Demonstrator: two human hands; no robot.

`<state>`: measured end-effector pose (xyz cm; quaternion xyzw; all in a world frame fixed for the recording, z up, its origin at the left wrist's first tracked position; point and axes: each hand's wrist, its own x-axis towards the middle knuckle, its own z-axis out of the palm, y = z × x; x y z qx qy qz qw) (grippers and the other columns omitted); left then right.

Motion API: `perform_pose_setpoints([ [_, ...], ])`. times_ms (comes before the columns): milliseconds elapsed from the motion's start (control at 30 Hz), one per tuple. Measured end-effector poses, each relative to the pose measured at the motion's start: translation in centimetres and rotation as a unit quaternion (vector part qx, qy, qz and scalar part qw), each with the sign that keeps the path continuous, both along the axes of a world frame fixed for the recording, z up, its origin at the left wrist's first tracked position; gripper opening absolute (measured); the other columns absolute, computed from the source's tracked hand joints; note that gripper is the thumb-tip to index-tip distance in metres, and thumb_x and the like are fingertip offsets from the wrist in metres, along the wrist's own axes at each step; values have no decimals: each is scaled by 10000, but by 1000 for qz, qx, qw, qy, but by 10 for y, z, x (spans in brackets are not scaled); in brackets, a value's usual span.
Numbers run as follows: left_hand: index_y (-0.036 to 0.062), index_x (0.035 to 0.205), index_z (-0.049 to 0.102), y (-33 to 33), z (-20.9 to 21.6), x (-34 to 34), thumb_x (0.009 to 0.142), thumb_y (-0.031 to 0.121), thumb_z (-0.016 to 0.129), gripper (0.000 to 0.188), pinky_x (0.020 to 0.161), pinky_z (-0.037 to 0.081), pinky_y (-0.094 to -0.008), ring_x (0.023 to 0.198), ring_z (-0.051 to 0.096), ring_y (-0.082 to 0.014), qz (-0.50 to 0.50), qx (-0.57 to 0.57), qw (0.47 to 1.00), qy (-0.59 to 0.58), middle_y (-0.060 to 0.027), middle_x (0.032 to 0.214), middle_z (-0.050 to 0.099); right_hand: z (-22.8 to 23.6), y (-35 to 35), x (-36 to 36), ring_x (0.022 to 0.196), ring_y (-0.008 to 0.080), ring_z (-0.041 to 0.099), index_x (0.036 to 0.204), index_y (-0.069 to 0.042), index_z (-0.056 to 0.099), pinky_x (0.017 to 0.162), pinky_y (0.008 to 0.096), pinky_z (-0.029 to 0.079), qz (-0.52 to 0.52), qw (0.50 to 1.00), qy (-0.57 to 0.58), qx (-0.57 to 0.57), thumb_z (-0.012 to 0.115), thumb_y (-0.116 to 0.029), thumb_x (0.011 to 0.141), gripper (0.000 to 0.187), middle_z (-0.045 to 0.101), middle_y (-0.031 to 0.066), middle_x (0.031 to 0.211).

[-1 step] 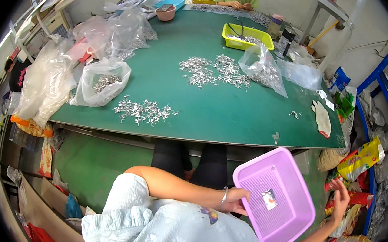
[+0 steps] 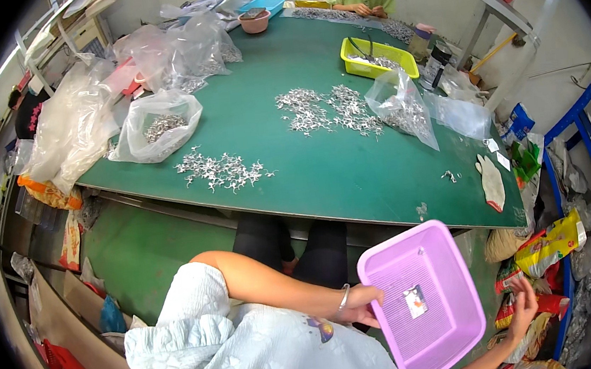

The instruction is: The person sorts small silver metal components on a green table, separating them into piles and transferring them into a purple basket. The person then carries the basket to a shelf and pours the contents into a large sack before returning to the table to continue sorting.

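From where I stand, the lilac basket is smooth moulded plastic with a soft sheen, its floor finely ribbed, and the label on it looks slick. The bracelet is polished metal; the shirt is puckered, matt cloth, the leggings plain dark fabric. The green bench has a flat, smooth top with a dull gleam. Small castings on it look like bright silvery metal. The open bag is thin, creased, see-through plastic, and the yellow-green tray is shiny plastic. The white glove looks knitted and matt.
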<state>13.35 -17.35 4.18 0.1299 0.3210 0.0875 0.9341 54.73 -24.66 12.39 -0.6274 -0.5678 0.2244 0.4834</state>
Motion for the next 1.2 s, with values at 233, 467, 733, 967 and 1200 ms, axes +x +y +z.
perform_pose_setpoints([
  [233, -1, 1327, 381, 66, 81, -54, 856, 36, 532, 496, 923, 559, -483, 1143, 598, -316, 199, 62, 972, -106, -173, 1264, 535, -79, 32, 77, 922, 137, 614, 1227, 9, 589, 803, 273, 469, -255, 948, 122, 146, 530, -233, 1003, 335, 672, 89, 1079],
  [467, -42, 1328, 313, 230, 94, -173, 875, 52, 491, 496, 937, 536, -565, 1161, 535, -444, 443, 144, 877, -113, -244, 1296, 457, -101, 124, -94, 850, 131, 628, 1138, 14, 637, 778, 269, 491, -70, 995, 66, 37, 551, -147, 982, 240, 681, 77, 953],
  [733, -120, 1372, 246, 435, 51, -307, 903, 110, 466, 566, 784, 627, -444, 1070, 546, -559, 612, 158, 774, 46, -402, 1310, 367, -82, 187, -258, 832, 232, 651, 1025, 26, 658, 769, 314, 499, 140, 985, -102, 9, 576, -4, 895, 157, 694, 119, 902],
  [967, -165, 1365, 211, 552, -9, -356, 925, 173, 429, 596, 667, 645, -329, 992, 601, -550, 533, 161, 830, 22, -474, 1267, 387, -76, 276, -303, 1056, 336, 584, 1151, 5, 612, 915, 392, 460, 261, 947, -187, 17, 639, -18, 832, 320, 633, 165, 1116],
  [1200, -141, 1375, 214, 606, -40, -327, 950, 240, 414, 605, 558, 637, -282, 969, 637, -493, 487, 116, 866, 4, -463, 1264, 417, -73, 375, -337, 1180, 362, 528, 1231, 13, 554, 1014, 416, 415, 296, 922, -248, 23, 635, -40, 848, 394, 580, 187, 1233],
])
